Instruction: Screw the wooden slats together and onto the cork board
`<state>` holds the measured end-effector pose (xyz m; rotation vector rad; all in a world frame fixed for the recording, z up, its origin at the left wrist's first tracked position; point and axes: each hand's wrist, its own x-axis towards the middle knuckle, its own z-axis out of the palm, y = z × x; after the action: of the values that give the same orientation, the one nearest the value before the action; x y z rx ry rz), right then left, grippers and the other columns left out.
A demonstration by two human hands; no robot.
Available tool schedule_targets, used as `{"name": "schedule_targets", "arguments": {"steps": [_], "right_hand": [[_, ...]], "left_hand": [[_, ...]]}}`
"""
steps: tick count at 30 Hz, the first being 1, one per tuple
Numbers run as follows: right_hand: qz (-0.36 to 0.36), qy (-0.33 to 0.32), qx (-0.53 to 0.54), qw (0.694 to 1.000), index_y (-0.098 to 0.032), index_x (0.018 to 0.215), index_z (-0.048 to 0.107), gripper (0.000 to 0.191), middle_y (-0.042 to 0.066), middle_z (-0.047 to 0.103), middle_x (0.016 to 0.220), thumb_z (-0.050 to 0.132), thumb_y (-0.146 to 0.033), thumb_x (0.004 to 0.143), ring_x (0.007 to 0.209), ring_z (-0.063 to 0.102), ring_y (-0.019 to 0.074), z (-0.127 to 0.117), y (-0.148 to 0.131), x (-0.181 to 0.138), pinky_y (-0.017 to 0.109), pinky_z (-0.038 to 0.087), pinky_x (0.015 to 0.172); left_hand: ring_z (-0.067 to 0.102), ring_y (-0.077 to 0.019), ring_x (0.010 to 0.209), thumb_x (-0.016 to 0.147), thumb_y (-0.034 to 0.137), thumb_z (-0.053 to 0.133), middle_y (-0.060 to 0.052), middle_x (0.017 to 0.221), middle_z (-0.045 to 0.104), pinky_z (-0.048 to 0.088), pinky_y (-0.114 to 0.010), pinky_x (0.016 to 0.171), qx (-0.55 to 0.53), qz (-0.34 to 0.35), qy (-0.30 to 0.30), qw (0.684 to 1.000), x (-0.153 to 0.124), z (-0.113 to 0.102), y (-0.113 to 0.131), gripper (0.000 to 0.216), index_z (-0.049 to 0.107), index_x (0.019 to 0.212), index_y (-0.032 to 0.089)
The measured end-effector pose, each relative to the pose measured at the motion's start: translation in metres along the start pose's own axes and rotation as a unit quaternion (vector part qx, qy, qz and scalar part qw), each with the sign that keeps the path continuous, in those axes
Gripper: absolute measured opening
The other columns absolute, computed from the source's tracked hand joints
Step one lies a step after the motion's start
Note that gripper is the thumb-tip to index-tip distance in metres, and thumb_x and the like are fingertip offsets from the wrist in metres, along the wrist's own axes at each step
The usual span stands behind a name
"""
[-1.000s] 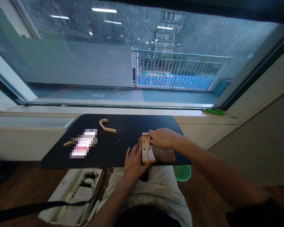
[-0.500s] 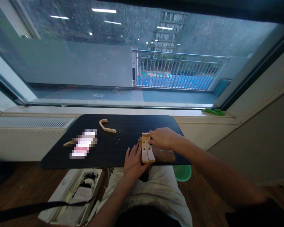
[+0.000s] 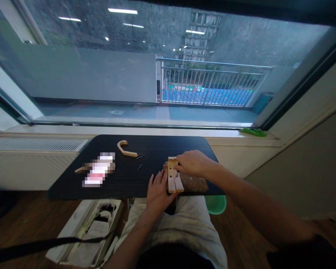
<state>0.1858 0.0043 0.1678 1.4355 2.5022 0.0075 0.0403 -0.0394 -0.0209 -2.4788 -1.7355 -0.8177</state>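
A pale wooden piece with dark holes (image 3: 171,183) lies across a brown block that looks wrapped in clear film (image 3: 194,182), near the table's front right edge. My left hand (image 3: 159,190) braces the wooden piece from the left, its fingers along that side and its thumb at the near end. My right hand (image 3: 194,163) is closed at the far right part of the wood, fingertips pressed together by the holes. Whatever those fingertips pinch is hidden. A curved wooden hook (image 3: 126,151) rests farther back, with several thin metal screws (image 3: 140,155) beside its end.
On the left of the black table (image 3: 123,183) lies a blurred-out flat item (image 3: 98,170) over another wooden piece (image 3: 80,170). A window sill with a green cloth (image 3: 253,132) runs behind. Below are an open box (image 3: 86,239) and a green bin (image 3: 216,204).
The right hand's fingertips have shifted slightly over the holes of the wooden piece. My left hand and the other things stay where they were.
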Motion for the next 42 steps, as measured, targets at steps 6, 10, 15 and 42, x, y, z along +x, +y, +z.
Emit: {"name": "schedule_targets", "arguments": {"steps": [6, 10, 15, 42], "right_hand": [[0.010, -0.002, 0.000, 1.000, -0.014, 0.097, 0.074, 0.043, 0.018, 0.074, 0.088, 0.043, -0.044, 0.094, 0.086, 0.070, 0.0301, 0.001, -0.001, 0.001, 0.035, 0.050, 0.065], [0.018, -0.003, 0.006, 1.000, -0.015, 0.096, 0.074, 0.044, 0.018, 0.074, 0.089, 0.042, -0.045, 0.094, 0.086, 0.070, 0.0295, 0.001, 0.000, 0.000, 0.035, 0.049, 0.065], [0.011, 0.015, 0.005, 1.000, -0.013, 0.105, 0.066, 0.041, 0.018, 0.073, 0.090, 0.044, -0.044, 0.090, 0.082, 0.070, 0.0281, 0.004, 0.002, -0.002, 0.033, 0.047, 0.063], [-0.092, -0.011, 0.075, 0.993, -0.018, 0.114, 0.056, 0.033, 0.012, 0.071, 0.096, 0.044, -0.035, 0.089, 0.083, 0.066, 0.0233, 0.009, 0.015, -0.004, 0.029, 0.037, 0.060]], "left_hand": [[0.050, -0.0312, 0.127, 0.077, 0.063, 0.058, -0.018, 0.136, 0.055, 0.033, -0.052, 0.109, -0.005, -0.002, 0.000, 1.000, 0.000, 0.000, 0.000, 0.085, 0.036, 0.143, 0.013], [0.050, -0.0312, 0.127, 0.077, 0.063, 0.059, -0.017, 0.136, 0.055, 0.033, -0.052, 0.109, -0.005, -0.001, 0.003, 1.000, 0.000, 0.000, 0.000, 0.085, 0.034, 0.144, 0.015], [0.050, -0.0311, 0.127, 0.077, 0.062, 0.059, -0.017, 0.136, 0.055, 0.033, -0.052, 0.109, -0.006, 0.001, 0.003, 1.000, 0.000, 0.000, -0.001, 0.083, 0.036, 0.143, 0.016], [0.049, -0.0308, 0.128, 0.077, 0.059, 0.061, -0.017, 0.138, 0.054, 0.032, -0.051, 0.110, -0.007, -0.003, -0.005, 1.000, 0.000, -0.002, 0.000, 0.084, 0.033, 0.145, 0.016]]}}
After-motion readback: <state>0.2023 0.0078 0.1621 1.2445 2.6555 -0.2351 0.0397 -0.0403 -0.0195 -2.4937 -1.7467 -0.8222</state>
